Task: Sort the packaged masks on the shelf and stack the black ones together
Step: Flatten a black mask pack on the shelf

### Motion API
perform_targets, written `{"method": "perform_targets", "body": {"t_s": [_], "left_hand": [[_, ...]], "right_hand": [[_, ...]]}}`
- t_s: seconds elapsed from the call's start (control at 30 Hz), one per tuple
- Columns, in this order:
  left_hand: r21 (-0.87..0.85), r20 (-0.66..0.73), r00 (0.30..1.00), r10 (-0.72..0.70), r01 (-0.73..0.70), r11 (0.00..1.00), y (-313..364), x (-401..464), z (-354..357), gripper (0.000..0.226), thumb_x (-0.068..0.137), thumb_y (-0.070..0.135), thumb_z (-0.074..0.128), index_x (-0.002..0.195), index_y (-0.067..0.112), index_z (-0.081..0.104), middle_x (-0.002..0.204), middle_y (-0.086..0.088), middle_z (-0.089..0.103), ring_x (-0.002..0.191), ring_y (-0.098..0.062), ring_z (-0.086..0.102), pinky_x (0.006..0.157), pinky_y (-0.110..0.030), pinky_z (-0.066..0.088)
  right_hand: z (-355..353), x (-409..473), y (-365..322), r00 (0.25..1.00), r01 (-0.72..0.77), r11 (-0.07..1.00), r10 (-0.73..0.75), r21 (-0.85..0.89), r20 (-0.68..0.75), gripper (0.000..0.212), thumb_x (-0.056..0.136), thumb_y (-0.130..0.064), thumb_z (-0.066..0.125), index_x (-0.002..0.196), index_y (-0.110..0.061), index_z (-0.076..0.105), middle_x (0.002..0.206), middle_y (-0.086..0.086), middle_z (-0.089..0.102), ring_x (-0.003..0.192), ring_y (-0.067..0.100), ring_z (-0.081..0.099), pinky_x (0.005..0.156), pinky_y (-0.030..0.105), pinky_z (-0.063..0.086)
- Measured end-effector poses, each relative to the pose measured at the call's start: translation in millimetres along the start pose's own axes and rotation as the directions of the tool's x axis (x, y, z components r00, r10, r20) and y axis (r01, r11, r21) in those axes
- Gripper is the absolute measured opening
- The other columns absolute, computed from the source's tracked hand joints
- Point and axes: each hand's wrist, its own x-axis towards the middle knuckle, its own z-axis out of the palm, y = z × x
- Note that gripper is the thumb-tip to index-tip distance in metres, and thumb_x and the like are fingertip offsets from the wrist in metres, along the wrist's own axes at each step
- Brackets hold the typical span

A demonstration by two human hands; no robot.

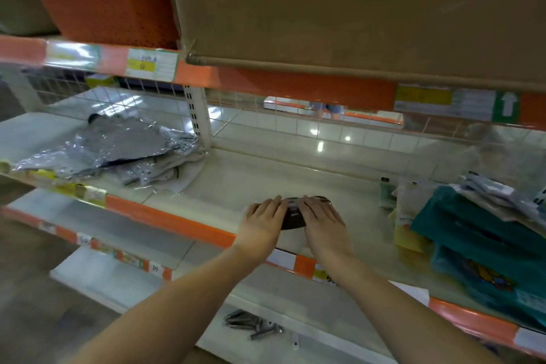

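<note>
Black masks on shelf; left hand, right hand press flat-fingered.

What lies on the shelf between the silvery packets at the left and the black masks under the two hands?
In the head view, only bare cream shelf lies between the silvery packets and the black masks; nothing stands on that stretch.

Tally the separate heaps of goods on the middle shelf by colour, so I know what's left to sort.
Black: 1, the small black mask stack under the left hand and right hand.
Silver-grey: 1, the grey packet pile at far left.
Teal and mixed: 1, the teal packet pile at right.
Total: 3 heaps. Packets within each heap overlap too much to count.
</note>
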Motion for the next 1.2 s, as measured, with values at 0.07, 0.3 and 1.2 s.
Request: {"method": "perform_targets", "body": {"t_s": [0.07,0.3,1.2], "left_hand": [[0.013,-0.043,0.997,-0.068,0.069,0.998,-11,-7,-6,0.059,0.053,0.004,0.081,0.11,0.005,0.068,0.111,-0.012,0.069,0.094,-0.027,0.069,0.078,-0.035,0.055],[0.155,-0.151,0.981,-0.119,0.142,0.978,-81,-42,-30,0.049,0.08,0.006,0.04,0.125,0.005,0.061,0.126,-0.014,0.061,0.115,-0.031,0.059,0.096,-0.045,0.048],[0.224,-0.31,0.694,-0.65,0.718,0.659,-434,-260,-132,0.058,0.082,0.027,0.037,0.13,-0.002,0.053,0.133,-0.02,0.054,0.124,-0.035,0.052,0.103,-0.05,0.041]], "right_hand": [[4,7,-18,0.997,0.053,0.999,-0.052,0.013,-0.06,0.045,0.07,-0.01,0.069,0.115,-0.008,0.067,0.119,0.007,0.066,0.109,0.023,0.064,0.101,0.037,0.042],[15,34,-90,0.976,0.216,0.975,-0.215,-0.051,0.034,0.074,0.068,-0.014,0.072,0.137,-0.005,0.048,0.141,0.011,0.049,0.133,0.024,0.044,0.115,0.043,0.024],[93,195,-530,0.745,0.666,0.723,-0.633,0.184,-0.212,0.053,0.085,-0.014,0.03,0.131,-0.003,0.054,0.135,0.014,0.054,0.125,0.027,0.052,0.106,0.047,0.036]]}}
